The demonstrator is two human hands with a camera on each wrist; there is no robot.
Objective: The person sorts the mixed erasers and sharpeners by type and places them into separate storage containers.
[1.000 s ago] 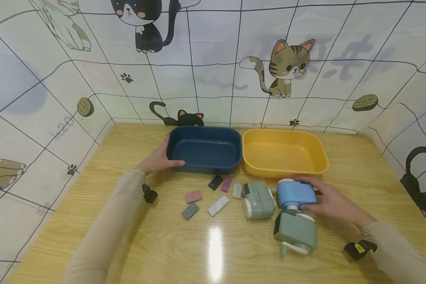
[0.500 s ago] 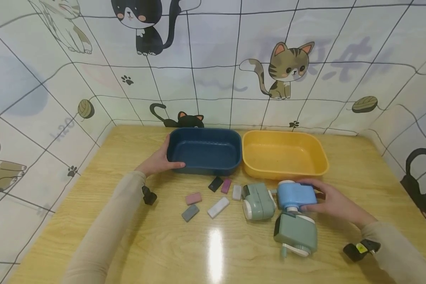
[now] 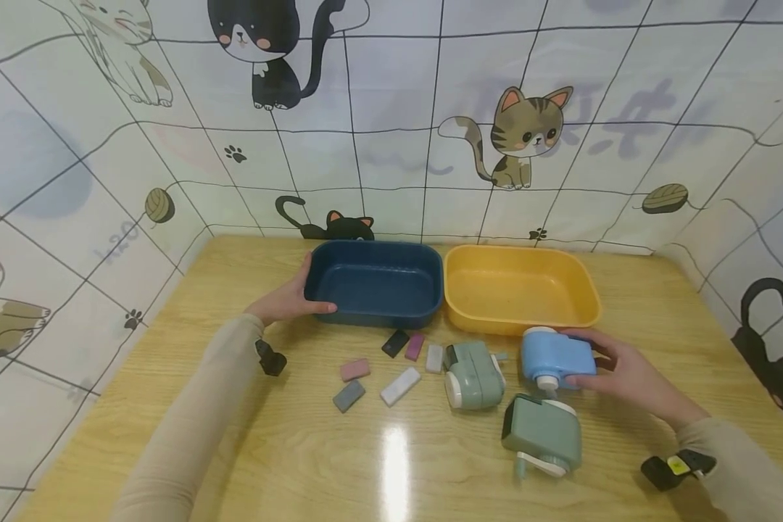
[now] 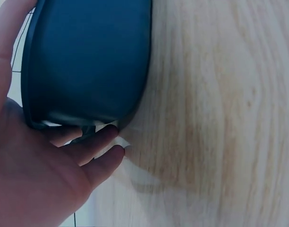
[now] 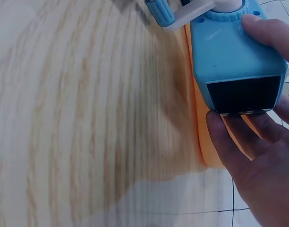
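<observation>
My left hand (image 3: pixel 286 297) grips the left end of a dark blue bin (image 3: pixel 385 320), its thumb along the front wall. In the left wrist view the fingers (image 4: pixel 90 146) lie against the end of that bin. A blue hand-crank pencil sharpener (image 3: pixel 557 359) is in my right hand (image 3: pixel 636 383), in front of the yellow bin (image 3: pixel 522 324). The right wrist view shows the thumb on one side of the sharpener (image 5: pixel 236 56) and fingertips at its black end panel. Two green pencil sharpeners, one (image 3: pixel 475 375) left and one (image 3: pixel 543 433) nearer, lie close by.
Several small erasers lie scattered in front of the dark blue bin: black (image 3: pixel 395 344), purple (image 3: pixel 415 346), grey-white (image 3: pixel 434 358), white (image 3: pixel 401 386), pink (image 3: pixel 355 370) and grey (image 3: pixel 349 396). Behind both bins rises a cat-print wall covering (image 3: pixel 391 159).
My right hand has shifted the blue pencil sharpener slightly right, away from the green ones. The left hand keeps its place on the dark blue bin. The head view has tilted up a little.
</observation>
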